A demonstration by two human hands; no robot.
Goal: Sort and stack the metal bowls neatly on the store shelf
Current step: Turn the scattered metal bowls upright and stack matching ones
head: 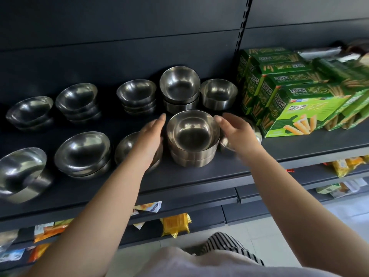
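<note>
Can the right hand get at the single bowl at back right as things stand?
Probably yes. The right hand is open beside the front stack, and the single bowl stands just behind with nothing over it; the green boxes only flank it.

Open left hand (148, 136) and right hand (236, 132) flanking a front bowl stack (192, 140) on the dark shelf (199, 176)

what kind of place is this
Most likely a small shop or supermarket aisle: dark metal display shelving, stacked green snack boxes set out for sale, and packaged snacks on the lower shelf.
</note>
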